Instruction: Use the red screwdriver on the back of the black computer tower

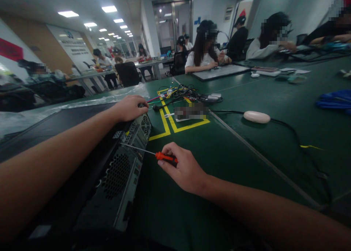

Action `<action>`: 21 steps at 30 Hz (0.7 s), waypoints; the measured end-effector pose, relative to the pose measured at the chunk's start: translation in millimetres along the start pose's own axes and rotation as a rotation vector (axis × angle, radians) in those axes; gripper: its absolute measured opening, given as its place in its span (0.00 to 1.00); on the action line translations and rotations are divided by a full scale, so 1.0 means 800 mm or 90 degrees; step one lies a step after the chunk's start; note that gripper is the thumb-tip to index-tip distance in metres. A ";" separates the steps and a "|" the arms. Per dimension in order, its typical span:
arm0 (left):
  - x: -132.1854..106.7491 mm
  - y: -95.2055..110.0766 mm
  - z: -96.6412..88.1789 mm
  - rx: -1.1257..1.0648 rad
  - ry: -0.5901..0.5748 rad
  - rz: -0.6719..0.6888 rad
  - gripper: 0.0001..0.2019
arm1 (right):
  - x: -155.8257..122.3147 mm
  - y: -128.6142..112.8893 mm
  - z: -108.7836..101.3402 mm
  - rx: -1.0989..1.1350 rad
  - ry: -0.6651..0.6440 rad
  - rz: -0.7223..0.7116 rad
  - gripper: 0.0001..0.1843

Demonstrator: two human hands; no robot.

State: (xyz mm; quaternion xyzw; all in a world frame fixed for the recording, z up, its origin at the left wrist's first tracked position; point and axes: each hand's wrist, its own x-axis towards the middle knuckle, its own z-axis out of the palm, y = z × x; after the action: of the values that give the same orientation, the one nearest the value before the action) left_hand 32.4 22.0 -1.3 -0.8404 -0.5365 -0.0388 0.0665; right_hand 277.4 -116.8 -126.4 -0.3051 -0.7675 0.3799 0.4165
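Note:
A black computer case [120, 178] lies on its side on the green table [219, 152], its perforated rear panel facing me. My left hand [130, 108] rests closed over the case's far top corner. In my right hand [183, 168] is a screwdriver with a red-orange handle [164, 157], gripped in closed fingers. Its thin metal shaft [135, 148] points left, and the tip touches the rear panel near the upper edge.
A clear plastic sheet [82, 102] lies behind the case. Yellow tape lines [167, 124], a tangle of cables [186, 93] and a white mouse [257, 116] with its cord sit mid-table. Blue cloth [334, 99] lies at right. Several people sit working at the far side.

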 end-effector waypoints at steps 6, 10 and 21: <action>0.000 -0.001 0.001 -0.005 0.007 -0.001 0.23 | 0.000 -0.001 -0.001 -0.003 -0.004 0.001 0.06; 0.000 -0.001 0.001 -0.008 0.008 -0.003 0.22 | -0.001 0.000 -0.001 -0.007 -0.005 0.000 0.05; 0.000 -0.001 0.001 -0.004 0.007 -0.003 0.22 | -0.001 0.000 0.000 -0.017 -0.006 -0.022 0.04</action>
State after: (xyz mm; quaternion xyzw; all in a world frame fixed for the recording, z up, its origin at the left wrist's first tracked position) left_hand 31.5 22.6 -2.1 -0.8391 -0.5380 -0.0455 0.0671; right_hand 277.5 -117.4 -126.6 -0.2955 -0.7797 0.3636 0.4154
